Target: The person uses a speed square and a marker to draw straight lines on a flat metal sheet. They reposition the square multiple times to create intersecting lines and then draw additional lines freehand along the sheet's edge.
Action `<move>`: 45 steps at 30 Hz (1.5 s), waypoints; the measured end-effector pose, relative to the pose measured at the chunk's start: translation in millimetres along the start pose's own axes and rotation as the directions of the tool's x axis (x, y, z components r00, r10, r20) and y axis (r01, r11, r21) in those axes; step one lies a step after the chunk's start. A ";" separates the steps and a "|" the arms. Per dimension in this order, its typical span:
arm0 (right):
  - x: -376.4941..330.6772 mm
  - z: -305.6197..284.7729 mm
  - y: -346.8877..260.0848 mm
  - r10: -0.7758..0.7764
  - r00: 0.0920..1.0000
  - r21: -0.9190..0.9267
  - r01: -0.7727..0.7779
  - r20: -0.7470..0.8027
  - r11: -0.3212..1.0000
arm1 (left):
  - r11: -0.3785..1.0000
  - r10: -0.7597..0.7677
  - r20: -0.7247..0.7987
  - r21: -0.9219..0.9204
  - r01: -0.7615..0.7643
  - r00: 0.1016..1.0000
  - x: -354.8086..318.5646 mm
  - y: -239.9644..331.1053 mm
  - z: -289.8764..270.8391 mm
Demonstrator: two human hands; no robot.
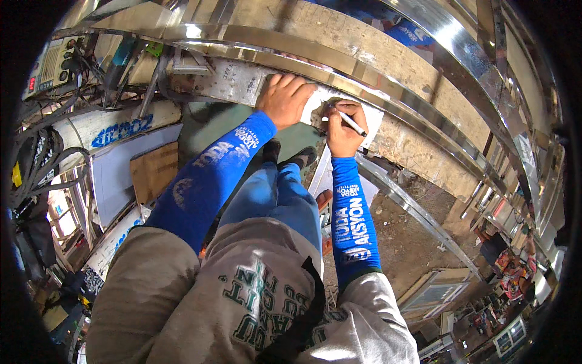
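A white sheet (pixel 374 125) lies on the worn edge of a workbench (pixel 418 155). My left hand (pixel 286 100) rests palm down at the sheet's left side, fingers stretched out and nothing gripped. To its right, my right hand (pixel 345 130) is closed around a white marker pen (pixel 350 122) with a dark end. That hand sits over the sheet, and the pen slants across the fingers. Where the writing tip meets the surface is hidden by the hand. Blue sleeves cover both forearms.
Long shiny metal bars (pixel 364 76) run across the bench just beyond my hands. A metal profile (pixel 418 206) slants down at the right. Tangled cables (pixel 45 145) and a wooden board (pixel 154 173) are at the left. Another person (pixel 512 267) is at the far right.
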State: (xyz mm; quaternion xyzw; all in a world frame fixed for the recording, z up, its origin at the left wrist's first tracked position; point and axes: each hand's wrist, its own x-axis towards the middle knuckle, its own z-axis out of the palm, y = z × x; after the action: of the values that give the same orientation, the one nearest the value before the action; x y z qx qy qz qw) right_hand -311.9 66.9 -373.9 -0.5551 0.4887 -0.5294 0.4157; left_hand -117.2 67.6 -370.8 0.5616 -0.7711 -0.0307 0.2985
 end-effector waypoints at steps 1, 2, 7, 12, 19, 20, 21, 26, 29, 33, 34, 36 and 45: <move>0.6 -1.5 4.2 -0.041 0.999 -0.047 0.042 0.033 0.998 | 0.999 -0.025 0.011 0.031 0.025 1.000 -1.2 -6.6 -5.1; 3.6 -3.6 9.0 -0.098 0.993 -0.064 0.103 0.073 0.993 | 0.997 -0.050 0.021 0.062 0.049 0.999 -4.7 -17.9 -15.1; 7.3 0.3 0.8 -0.062 0.998 -0.060 0.064 0.032 0.996 | 0.996 0.035 0.162 0.071 -0.047 0.986 -14.2 -56.6 -49.7; 6.5 -2.0 1.4 -0.024 1.000 -0.102 0.025 0.019 0.994 | 0.995 -0.019 0.154 0.103 0.003 0.988 -17.3 -53.0 -45.3; 6.6 -2.3 4.0 -0.007 1.000 -0.041 0.007 0.015 0.999 | 0.996 0.005 0.090 0.084 -0.013 0.996 -17.7 -54.8 -40.4; 7.2 -2.0 4.4 -0.010 1.000 -0.043 0.011 0.013 0.999 | 0.996 0.009 0.083 0.083 -0.016 0.997 -17.4 -54.7 -40.1; 7.5 -1.1 4.5 -0.014 1.000 -0.043 0.014 0.011 0.999 | 0.996 0.012 0.076 0.084 -0.019 0.997 -17.4 -55.5 -39.8; 5.9 -0.4 3.6 0.022 1.000 -0.022 -0.021 0.007 1.000 | 0.998 0.002 0.083 0.063 -0.008 0.997 -18.8 -56.0 -38.9; 5.8 -2.5 3.7 0.010 1.000 -0.050 -0.010 -0.002 0.999 | 0.999 -0.005 0.081 0.053 0.000 0.997 -19.3 -56.0 -36.5; 7.3 -3.7 2.5 -0.032 0.999 -0.076 0.035 0.034 0.997 | 0.999 -0.004 0.059 0.046 0.001 0.998 -20.0 -55.8 -35.8; 5.1 -4.4 0.2 0.021 1.000 -0.021 -0.021 0.019 1.000 | 0.999 -0.001 0.053 0.044 -0.001 0.999 -20.6 -56.6 -35.7; 1.0 -6.9 -4.5 0.127 0.992 0.091 -0.126 -0.004 0.988 | 0.998 0.008 0.055 0.064 -0.012 0.998 -20.9 -57.8 -36.7; 4.2 -4.2 0.8 0.046 0.999 -0.018 -0.046 0.015 0.999 | 0.997 0.014 0.084 0.073 -0.020 0.996 -18.8 -57.5 -39.1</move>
State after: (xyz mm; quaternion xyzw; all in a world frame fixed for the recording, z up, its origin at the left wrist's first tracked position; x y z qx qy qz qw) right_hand -316.3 62.8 -373.5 -0.5512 0.5028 -0.5112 0.4267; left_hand -45.5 74.4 -368.7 0.5638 -0.7883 -0.0230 0.2453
